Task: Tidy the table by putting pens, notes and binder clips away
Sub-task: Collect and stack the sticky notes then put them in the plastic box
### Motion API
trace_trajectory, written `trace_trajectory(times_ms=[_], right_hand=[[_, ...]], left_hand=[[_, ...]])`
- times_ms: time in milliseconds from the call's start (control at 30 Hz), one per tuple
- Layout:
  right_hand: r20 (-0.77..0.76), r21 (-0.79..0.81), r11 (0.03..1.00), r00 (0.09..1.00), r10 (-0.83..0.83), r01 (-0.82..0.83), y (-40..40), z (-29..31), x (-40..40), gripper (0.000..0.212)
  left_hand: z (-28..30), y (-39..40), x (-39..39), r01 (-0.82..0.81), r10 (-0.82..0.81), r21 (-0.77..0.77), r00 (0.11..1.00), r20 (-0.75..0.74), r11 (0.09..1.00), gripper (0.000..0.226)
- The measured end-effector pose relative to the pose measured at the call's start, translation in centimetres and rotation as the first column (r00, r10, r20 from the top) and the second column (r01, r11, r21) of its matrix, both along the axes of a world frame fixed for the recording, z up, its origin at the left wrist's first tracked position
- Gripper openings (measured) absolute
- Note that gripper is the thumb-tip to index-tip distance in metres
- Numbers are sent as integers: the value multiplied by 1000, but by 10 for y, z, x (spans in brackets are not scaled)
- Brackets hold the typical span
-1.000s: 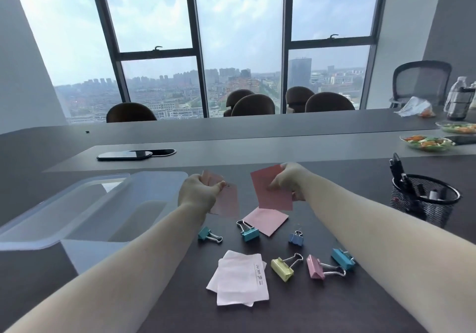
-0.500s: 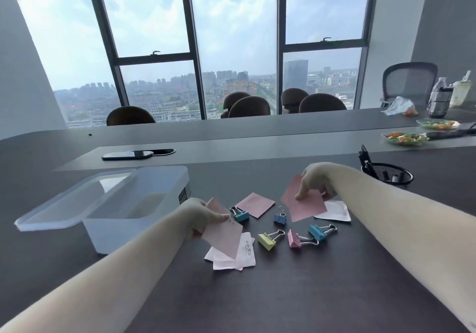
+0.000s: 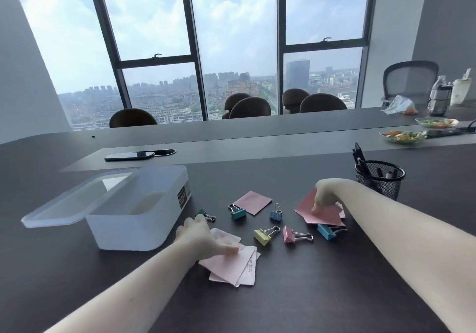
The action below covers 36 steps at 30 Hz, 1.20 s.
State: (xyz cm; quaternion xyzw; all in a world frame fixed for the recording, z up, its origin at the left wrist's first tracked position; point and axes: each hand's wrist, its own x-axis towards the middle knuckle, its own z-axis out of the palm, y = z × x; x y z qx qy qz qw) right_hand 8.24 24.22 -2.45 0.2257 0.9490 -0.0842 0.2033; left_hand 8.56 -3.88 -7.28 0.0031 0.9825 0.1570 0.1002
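Observation:
My left hand (image 3: pixel 203 238) holds a pale pink note (image 3: pixel 226 265) low over a stack of white notes (image 3: pixel 251 268), thumb on top. My right hand (image 3: pixel 325 195) pinches a darker pink note (image 3: pixel 323 215) that lies against the table, over a white note and partly over a blue binder clip (image 3: pixel 326 232). Another pink note (image 3: pixel 253 202) lies flat between them. Loose clips lie around: green (image 3: pixel 206 215), teal (image 3: pixel 238 212), blue (image 3: pixel 276 214), yellow (image 3: pixel 264 236), pink (image 3: pixel 291 235). A black mesh pen cup (image 3: pixel 378 182) with pens stands at the right.
A translucent storage box (image 3: pixel 144 219) stands open at the left, its lid (image 3: pixel 74 198) leaning off its far side. A phone (image 3: pixel 131 155) lies beyond it. Plates of food (image 3: pixel 403 136) and bottles (image 3: pixel 438 98) are at the far right. Chairs line the far edge.
Both hands came down from mid-air to the table with their pink notes: the left onto the white stack, the right onto the notes near the blue clip.

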Motion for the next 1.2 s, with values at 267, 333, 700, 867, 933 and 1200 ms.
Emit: trace_trajectory(times_ms=[267,333,700,867,933,1200], right_hand=[[63,-25,999,998,-30,32,7,2,-8,63],[37,-5,1000,999,-11,11,1,8,-4,72],[-380,-138,990,925,-24,-31,-24,9,-10,52],[-426,-446,894,890,-164,-48,-38,31,-29,38],[-415,-544,838,884,-216,-51,-45,35,-34,22],[-322,-754,655,902,-288,-59,-75,19,-36,30]], left_hand=[[14,2,6,87,-85,-22,992,99,996,88],[15,4,7,66,-68,24,989,131,998,87],[21,8,14,87,-103,139,988,114,986,83],[30,5,13,89,-115,111,960,257,990,83],[28,3,11,73,-108,138,956,273,988,67],[20,-1,4,65,-149,289,949,279,955,21]])
